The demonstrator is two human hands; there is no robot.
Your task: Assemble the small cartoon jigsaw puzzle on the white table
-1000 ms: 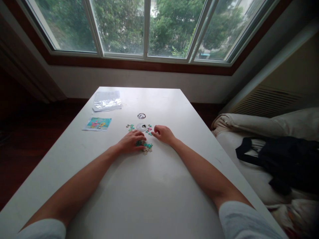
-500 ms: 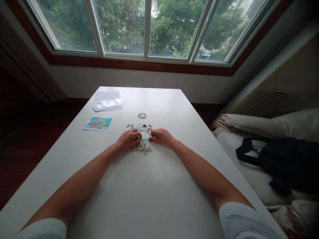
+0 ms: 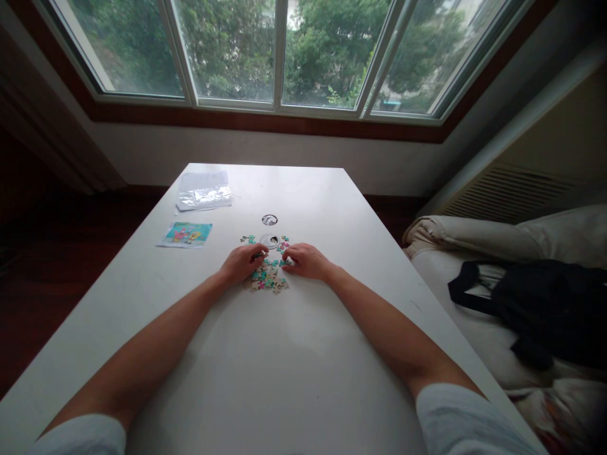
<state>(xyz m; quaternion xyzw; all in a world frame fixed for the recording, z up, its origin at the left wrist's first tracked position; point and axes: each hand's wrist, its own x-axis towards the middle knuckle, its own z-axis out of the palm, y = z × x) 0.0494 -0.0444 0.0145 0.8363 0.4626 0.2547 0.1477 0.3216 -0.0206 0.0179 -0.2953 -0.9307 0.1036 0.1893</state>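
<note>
Small jigsaw pieces (image 3: 269, 281), some teal, some pink and some showing a plain beige back, lie in a loose pile on the white table. My left hand (image 3: 243, 260) rests at the pile's left edge, fingers bent and a little apart, with no piece visible between them. On the other side my right hand (image 3: 306, 260) has its fingers pinched at a teal jigsaw piece (image 3: 284, 263); the fingertips partly cover it. A round clear lid-like disc (image 3: 270, 241) with a dark spot lies just beyond my hands, with more pieces on both sides of it.
A dark-rimmed round item (image 3: 269, 220) lies farther back. To the left are a colourful picture sheet (image 3: 190, 234) and a clear plastic bag (image 3: 205, 191) over paper. Right of the table (image 3: 275, 373) stands a pale sofa (image 3: 493, 240) with dark clothing (image 3: 545, 309). A window is ahead.
My left hand has shifted slightly left, uncovering more of the pile. The pieces beneath have spread to the left. My right hand has moved a little left, fingers still bent.
</note>
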